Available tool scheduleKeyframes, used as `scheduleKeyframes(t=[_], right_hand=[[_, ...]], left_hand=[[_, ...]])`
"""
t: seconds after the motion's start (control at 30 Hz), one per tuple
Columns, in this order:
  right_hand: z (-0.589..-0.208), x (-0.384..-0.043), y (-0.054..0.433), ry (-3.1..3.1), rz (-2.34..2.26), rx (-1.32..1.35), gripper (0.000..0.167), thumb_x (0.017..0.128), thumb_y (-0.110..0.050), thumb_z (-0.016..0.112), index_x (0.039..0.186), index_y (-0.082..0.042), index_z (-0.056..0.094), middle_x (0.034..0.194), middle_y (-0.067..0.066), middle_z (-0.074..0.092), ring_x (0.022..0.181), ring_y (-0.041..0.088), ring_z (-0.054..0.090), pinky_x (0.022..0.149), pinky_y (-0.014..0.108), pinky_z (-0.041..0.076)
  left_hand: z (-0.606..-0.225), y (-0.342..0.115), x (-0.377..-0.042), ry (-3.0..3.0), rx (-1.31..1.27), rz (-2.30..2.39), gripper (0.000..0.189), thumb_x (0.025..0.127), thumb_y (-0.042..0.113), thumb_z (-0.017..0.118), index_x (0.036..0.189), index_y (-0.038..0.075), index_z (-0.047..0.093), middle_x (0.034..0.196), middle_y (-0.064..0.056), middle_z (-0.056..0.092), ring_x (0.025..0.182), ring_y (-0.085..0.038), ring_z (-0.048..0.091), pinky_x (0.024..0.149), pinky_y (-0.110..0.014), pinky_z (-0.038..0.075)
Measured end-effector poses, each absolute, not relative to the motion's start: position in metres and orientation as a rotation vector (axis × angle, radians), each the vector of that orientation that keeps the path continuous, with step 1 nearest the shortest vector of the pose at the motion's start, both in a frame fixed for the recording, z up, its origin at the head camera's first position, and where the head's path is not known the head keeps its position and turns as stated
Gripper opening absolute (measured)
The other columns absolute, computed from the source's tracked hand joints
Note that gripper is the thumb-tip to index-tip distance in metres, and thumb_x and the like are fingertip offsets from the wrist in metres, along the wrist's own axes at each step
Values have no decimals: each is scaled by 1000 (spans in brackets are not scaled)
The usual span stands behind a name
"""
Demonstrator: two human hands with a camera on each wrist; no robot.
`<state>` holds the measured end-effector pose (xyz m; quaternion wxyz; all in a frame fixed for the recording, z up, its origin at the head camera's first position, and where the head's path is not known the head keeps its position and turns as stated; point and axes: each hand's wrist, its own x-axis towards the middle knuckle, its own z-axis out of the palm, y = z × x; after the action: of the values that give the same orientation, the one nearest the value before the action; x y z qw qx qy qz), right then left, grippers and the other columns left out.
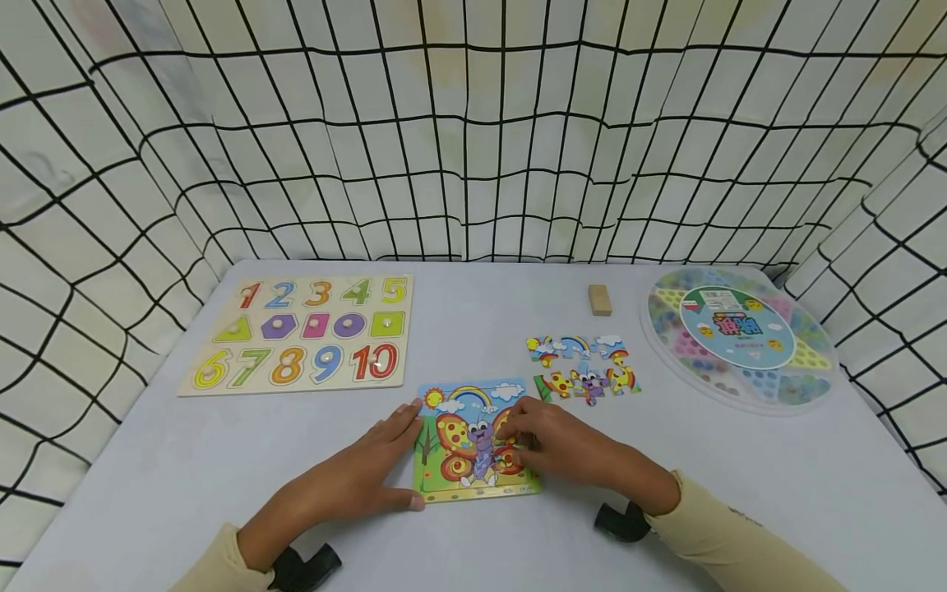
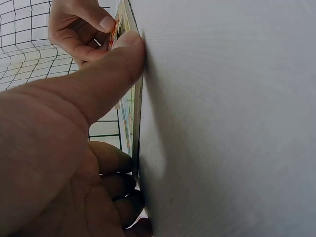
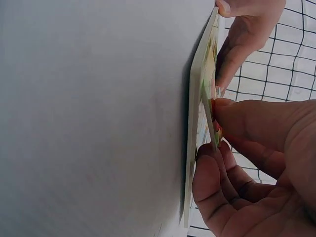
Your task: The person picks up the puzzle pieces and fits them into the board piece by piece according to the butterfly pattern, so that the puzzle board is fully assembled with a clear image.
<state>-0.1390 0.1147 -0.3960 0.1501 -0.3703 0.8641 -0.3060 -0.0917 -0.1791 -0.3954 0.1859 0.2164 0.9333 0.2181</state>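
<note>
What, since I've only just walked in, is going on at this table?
A person is working on a butterfly puzzle board with both hands. The left hand rests at the board's left edge, while the right hand pinches a puzzle piece at its right side, the piece not lying flat. More loose pieces lie beyond the board, to its right. A number board sits off to the left.

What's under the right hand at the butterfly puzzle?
A puzzle piece, pinched by the right hand, at the right side of the puzzle board; whatever lies directly beneath the hand is covered.
</note>
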Motion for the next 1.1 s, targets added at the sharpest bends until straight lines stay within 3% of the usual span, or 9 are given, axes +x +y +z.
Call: scheduleKeyframes(t=[1.1], right_hand=[[-396, -140, 111, 2502, -865, -1089, 18, 88, -6, 72, 106, -8, 74, 100, -2, 58, 81, 9, 53, 69, 21, 49]], left_hand=[[-394, -181, -90, 2642, 628, 629, 100, 78, 46, 79, 152, 2, 28, 162, -7, 12, 147, -29, 11, 114, -49, 23]])
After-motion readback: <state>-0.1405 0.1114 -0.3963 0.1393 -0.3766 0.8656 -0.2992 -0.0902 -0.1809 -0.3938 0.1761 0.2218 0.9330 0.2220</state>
